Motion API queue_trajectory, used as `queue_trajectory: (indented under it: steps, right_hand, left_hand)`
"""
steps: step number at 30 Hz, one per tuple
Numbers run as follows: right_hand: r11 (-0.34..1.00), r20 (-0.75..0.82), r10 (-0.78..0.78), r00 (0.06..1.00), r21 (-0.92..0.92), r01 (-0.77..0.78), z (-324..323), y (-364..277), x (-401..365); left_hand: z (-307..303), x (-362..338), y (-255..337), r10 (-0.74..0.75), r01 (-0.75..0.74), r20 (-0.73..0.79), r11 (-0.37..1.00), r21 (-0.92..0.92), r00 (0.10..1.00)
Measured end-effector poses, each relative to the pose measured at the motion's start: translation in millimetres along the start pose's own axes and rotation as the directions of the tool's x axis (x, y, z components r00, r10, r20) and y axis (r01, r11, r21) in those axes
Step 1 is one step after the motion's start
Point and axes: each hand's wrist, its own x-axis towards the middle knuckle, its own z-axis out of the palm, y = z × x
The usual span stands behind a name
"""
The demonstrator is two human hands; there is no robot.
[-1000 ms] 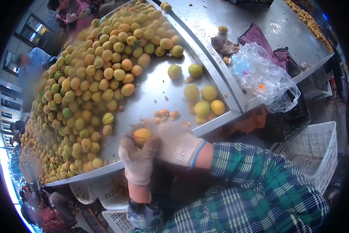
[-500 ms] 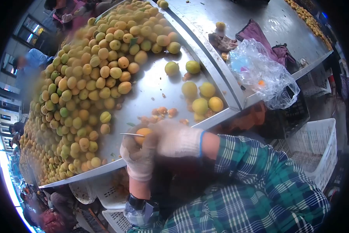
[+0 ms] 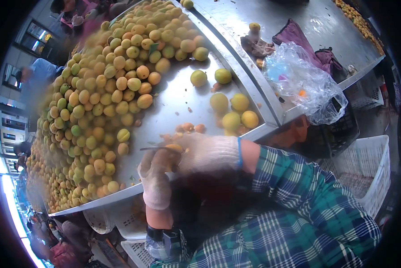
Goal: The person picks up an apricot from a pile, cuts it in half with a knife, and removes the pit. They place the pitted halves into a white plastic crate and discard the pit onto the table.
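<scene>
Both of my hands wear whitish work gloves and meet over the near edge of the metal table. My left hand (image 3: 156, 176) is closed around an apricot (image 3: 174, 147), of which only a small orange part shows. A thin knife blade (image 3: 154, 148) sticks out leftward at the fruit. Its handle is hidden, apparently inside my closed right hand (image 3: 209, 152), which presses up against the left. Just beyond the hands lie several small orange pieces (image 3: 189, 127) on the metal. Loose yellow-green fruits (image 3: 231, 120) sit beside the right rim.
A large heap of apricots (image 3: 115, 85) covers the left of the metal table (image 3: 173, 102), which has a raised rim. On the adjoining table are a clear plastic bag (image 3: 303, 85) and purple cloth (image 3: 294, 33). A white crate (image 3: 365, 174) stands at the right; people are at the far left.
The apricot and blade have shifted slightly right and up, and less of the fruit shows. My right hand has turned a little over it. The view has moved slightly.
</scene>
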Motion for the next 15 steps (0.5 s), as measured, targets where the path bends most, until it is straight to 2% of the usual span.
queue_trajectory:
  steps: [1,2,4,8,10,11,12,13,14,15]
  right_hand:
    - [0.990,-0.007,0.055,0.998,0.129,-0.053,-3.6,-5.5,-3.3]
    - [0.963,-0.005,0.114,0.993,0.247,-0.110,-7.2,-10.4,-7.4]
    - [0.887,0.005,0.222,0.975,0.414,-0.204,-12.7,-15.9,-12.1]
    - [0.827,-0.009,0.305,0.952,0.499,-0.260,-14.1,-20.1,-12.2]
    - [0.893,-0.037,0.314,0.949,0.350,-0.282,-12.7,-22.2,-9.8]
    - [0.917,-0.053,0.318,0.947,0.271,-0.293,-12.2,-22.7,-8.8]
    - [0.917,-0.053,0.318,0.946,0.269,-0.294,-7.8,-17.5,-7.0]
    - [0.986,-0.187,0.122,0.975,0.136,-0.097,0.1,-8.6,-4.7]
    - [0.996,-0.290,-0.092,0.953,-0.024,0.089,5.9,-2.5,-4.6]
    - [0.996,-0.292,-0.087,0.952,-0.029,0.083,6.1,-6.5,-6.0]
  left_hand:
    - [-0.8,-0.4,1.7,-0.287,0.286,0.036,0.920,-0.267,0.957]
    - [-0.3,-0.4,0.7,-0.287,0.285,0.031,0.921,-0.266,0.957]
    - [1.1,-0.1,-3.6,-0.304,0.253,-0.097,0.901,-0.351,0.948]
    - [-1.6,-1.8,-9.5,-0.335,0.272,-0.106,0.881,-0.388,0.936]
    - [-1.0,-3.8,-15.2,-0.272,0.234,-0.093,0.925,-0.301,0.958]
    - [-1.6,-4.3,-16.0,-0.273,0.234,-0.094,0.924,-0.302,0.957]
    - [-2.5,-4.8,-16.9,-0.304,0.261,-0.079,0.903,-0.342,0.949]
    - [-2.7,-5.4,-17.9,-0.334,0.287,-0.062,0.878,-0.382,0.940]
    - [-1.8,-6.5,-18.5,-0.335,0.289,-0.058,0.876,-0.386,0.940]
    - [0.0,-7.4,-19.1,-0.403,0.326,-0.068,0.817,-0.475,0.913]
